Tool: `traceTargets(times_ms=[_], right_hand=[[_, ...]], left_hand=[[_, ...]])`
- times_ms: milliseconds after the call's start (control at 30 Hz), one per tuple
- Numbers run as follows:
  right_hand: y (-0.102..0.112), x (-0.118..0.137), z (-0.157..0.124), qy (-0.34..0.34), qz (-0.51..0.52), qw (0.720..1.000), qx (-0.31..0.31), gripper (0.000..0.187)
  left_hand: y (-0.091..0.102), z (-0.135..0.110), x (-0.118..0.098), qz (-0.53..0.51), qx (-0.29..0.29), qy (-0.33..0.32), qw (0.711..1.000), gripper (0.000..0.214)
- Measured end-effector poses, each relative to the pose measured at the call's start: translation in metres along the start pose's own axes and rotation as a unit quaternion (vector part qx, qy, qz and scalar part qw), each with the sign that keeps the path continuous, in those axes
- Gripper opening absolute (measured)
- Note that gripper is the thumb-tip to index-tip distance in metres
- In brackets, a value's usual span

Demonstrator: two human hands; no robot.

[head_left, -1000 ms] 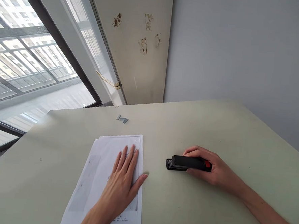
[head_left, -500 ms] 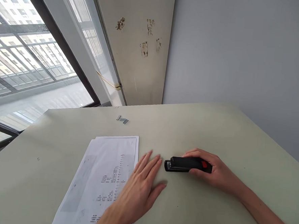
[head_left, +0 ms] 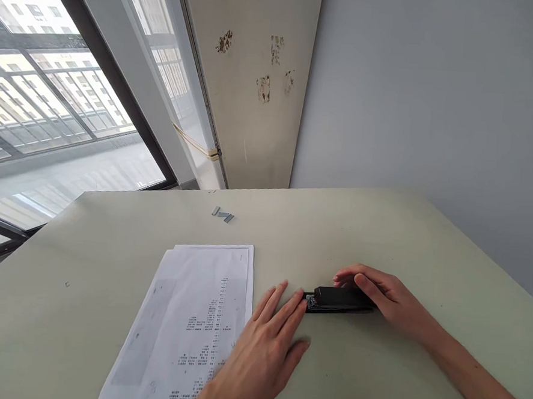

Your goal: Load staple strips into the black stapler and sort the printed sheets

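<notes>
A black stapler [head_left: 344,297] lies on the table to the right of the papers, its front end pointing left. My right hand [head_left: 380,294] is at its rear part, thumb over the top and fingers along the far side. The red patch on its rear is covered. My left hand [head_left: 266,344] lies flat with fingers stretched out, fingertips at the stapler's front end. Its wrist crosses the right side of a stack of printed paper sheets [head_left: 182,315].
Several small strips of staples [head_left: 224,215] lie beyond the papers on the pale table [head_left: 337,228]. A single loose staple [head_left: 67,283] is at the left. A wall [head_left: 426,95] stands behind the table, with windows [head_left: 52,78] at the left.
My right thumb has gone from the stapler's near side to over its top. My left hand has slid right, its fingertips now at the stapler's front. The view has shifted slightly.
</notes>
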State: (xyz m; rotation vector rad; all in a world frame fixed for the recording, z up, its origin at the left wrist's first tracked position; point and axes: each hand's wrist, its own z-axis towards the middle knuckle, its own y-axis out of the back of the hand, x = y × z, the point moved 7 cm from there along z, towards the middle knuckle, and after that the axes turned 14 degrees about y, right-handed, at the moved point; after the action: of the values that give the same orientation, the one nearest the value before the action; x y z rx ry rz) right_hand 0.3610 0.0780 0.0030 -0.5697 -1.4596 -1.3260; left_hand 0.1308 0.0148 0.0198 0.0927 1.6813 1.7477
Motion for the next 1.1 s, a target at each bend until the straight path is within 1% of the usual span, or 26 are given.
traceTargets(times_ms=[67,167,233,300,400,500,567,733,833,900,933,1000,1033,1100], right_hand=[[-0.001,0.01,0.002,-0.007,-0.011,1.0,0.009,0.05],[-0.009,0.032,0.005,0.013,-0.059,0.996,0.063,0.04],[-0.017,0.043,0.005,0.045,-0.096,0.989,0.106,0.036],[-0.022,0.048,0.004,0.073,-0.123,0.981,0.131,0.032],[-0.024,0.047,0.002,0.08,-0.135,0.978,0.135,0.026],[-0.023,0.045,0.0,0.063,-0.125,0.982,0.125,0.024],[-0.023,0.044,0.0,0.055,-0.121,0.983,0.125,0.023],[-0.024,0.042,0.005,0.058,-0.115,0.983,0.131,0.021],[-0.023,0.039,0.009,0.069,-0.112,0.983,0.131,0.022],[-0.023,0.038,0.01,0.072,-0.112,0.982,0.132,0.023],[-0.024,0.038,0.01,0.074,-0.112,0.982,0.131,0.023],[-0.024,0.038,0.009,0.077,-0.112,0.983,0.122,0.023],[-0.024,0.038,0.008,0.077,-0.112,0.984,0.116,0.024],[-0.025,0.037,0.006,0.077,-0.115,0.985,0.107,0.025]], left_hand=[[0.004,0.0,0.0,-0.003,-0.002,-0.005,1.0,0.059],[0.014,-0.001,0.005,0.007,-0.01,0.001,1.0,0.062],[0.023,-0.004,0.016,0.02,-0.026,0.02,0.999,0.063],[0.034,-0.009,0.031,0.03,-0.048,0.047,0.997,0.062],[0.048,-0.023,0.058,0.056,-0.074,0.086,0.992,0.063],[0.054,-0.04,0.081,0.091,-0.081,0.118,0.986,0.067],[0.053,-0.053,0.091,0.111,-0.079,0.135,0.981,0.069],[0.05,-0.084,0.106,0.133,-0.087,0.179,0.971,0.072],[0.06,-0.104,0.123,0.151,-0.118,0.232,0.954,0.07],[0.069,-0.12,0.144,0.159,-0.136,0.296,0.932,0.067],[0.072,-0.13,0.156,0.161,-0.134,0.338,0.918,0.067],[0.074,-0.147,0.178,0.161,-0.115,0.405,0.893,0.074],[0.074,-0.155,0.186,0.16,-0.103,0.43,0.882,0.079],[0.073,-0.165,0.195,0.155,-0.089,0.457,0.871,0.09]])
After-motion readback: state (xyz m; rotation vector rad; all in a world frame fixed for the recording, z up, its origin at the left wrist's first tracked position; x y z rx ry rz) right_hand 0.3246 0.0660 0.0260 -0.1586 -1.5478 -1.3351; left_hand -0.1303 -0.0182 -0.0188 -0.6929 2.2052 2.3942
